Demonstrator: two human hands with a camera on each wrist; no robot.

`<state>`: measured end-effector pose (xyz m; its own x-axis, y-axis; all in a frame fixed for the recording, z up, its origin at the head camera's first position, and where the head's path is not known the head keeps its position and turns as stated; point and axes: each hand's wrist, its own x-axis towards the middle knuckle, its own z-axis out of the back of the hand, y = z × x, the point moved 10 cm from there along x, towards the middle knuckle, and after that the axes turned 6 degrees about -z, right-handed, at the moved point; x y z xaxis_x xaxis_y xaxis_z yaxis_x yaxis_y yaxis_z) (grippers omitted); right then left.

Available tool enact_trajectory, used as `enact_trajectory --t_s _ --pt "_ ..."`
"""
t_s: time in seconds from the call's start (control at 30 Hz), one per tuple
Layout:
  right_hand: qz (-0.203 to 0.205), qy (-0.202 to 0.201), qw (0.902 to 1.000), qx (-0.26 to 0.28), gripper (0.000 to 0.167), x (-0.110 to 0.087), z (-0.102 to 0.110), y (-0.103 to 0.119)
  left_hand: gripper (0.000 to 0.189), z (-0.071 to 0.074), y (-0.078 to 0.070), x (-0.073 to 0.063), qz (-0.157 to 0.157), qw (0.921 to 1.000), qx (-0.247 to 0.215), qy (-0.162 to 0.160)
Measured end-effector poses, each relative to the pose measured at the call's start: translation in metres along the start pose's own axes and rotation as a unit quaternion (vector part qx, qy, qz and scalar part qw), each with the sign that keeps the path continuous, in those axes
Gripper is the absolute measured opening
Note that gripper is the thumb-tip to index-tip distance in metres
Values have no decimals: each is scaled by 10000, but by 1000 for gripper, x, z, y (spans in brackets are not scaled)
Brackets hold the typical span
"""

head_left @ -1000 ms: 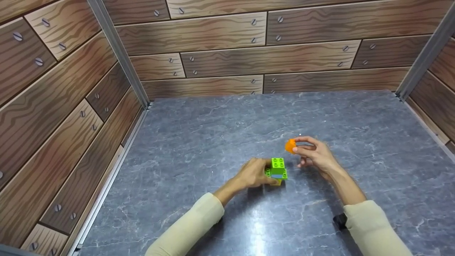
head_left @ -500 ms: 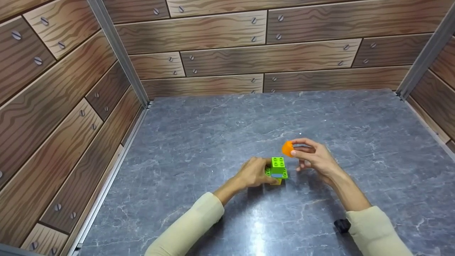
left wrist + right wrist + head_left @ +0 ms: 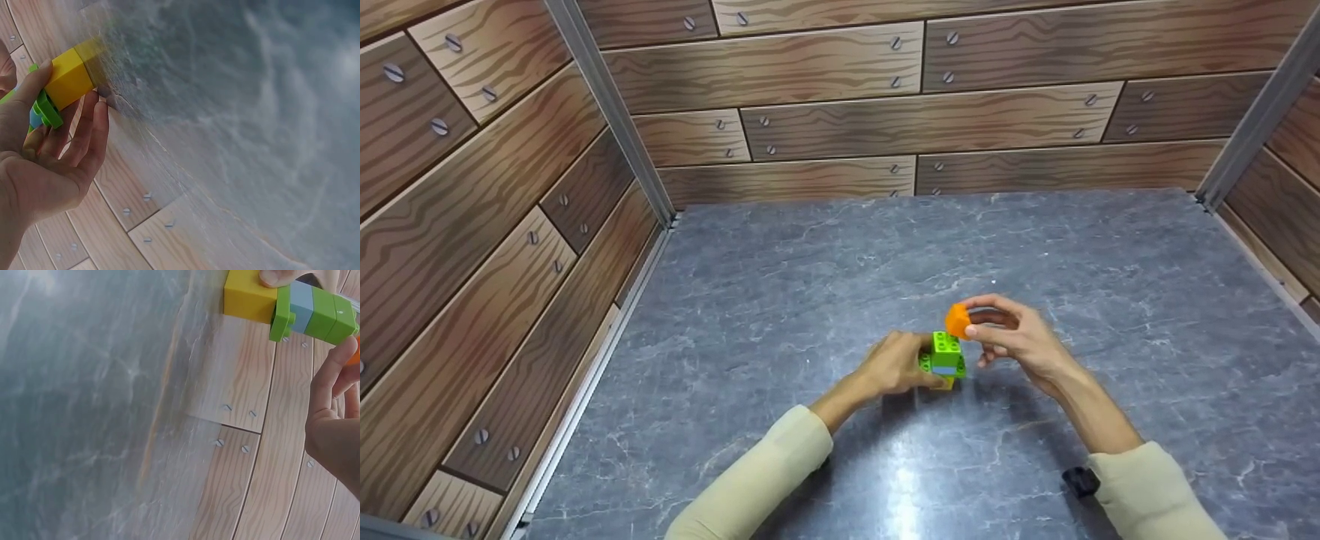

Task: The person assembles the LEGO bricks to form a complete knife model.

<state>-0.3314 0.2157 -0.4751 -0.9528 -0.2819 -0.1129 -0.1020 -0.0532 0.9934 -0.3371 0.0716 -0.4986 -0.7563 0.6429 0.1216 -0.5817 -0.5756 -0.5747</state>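
Note:
A small stack of toy bricks stands upright on the table. It has a yellow brick (image 3: 250, 298) at the bottom, then a flat green plate (image 3: 280, 319), a light blue brick (image 3: 301, 306) and green bricks (image 3: 946, 351) on top. My left hand (image 3: 896, 365) grips the stack low down from the left, thumb on the near side; the left wrist view shows its thumb by the yellow brick (image 3: 68, 80). Between thumb and fingertips, my right hand (image 3: 1027, 339) pinches an orange block (image 3: 958, 321). The block overlaps the stack's studded top in the head view.
The grey marbled table (image 3: 780, 277) surrounds the stack. Wood-patterned panels (image 3: 825, 75) rise at the back and sides, joined by metal corner posts (image 3: 611, 105). A black object (image 3: 1081, 481) shows at the right sleeve's cuff.
My right hand has moved left and slightly toward me, bringing the orange block from beside the stack to its top. The left hand and the stack have stayed in place.

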Motion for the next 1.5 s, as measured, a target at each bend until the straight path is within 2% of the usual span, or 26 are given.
enact_trajectory --t_s 0.3,0.53,1.07,1.33,1.5 --pt "37 266 9996 -127 46 -2 -10 2 41 -1 0 0 7 10000 6 -4" --pt "80 321 9991 -251 46 -2 -14 3 42 -1 -1 -1 -25 9999 -117 29" --pt "141 426 9971 -610 46 -4 -21 8 43 -1 0 -1 -36 10000 21 25" --pt "393 495 9954 -714 43 -7 -24 15 44 -1 -2 -1 -99 9999 35 22" --pt "409 545 9951 -719 44 -8 -26 16 44 -2 -2 -1 -130 9999 9 36"
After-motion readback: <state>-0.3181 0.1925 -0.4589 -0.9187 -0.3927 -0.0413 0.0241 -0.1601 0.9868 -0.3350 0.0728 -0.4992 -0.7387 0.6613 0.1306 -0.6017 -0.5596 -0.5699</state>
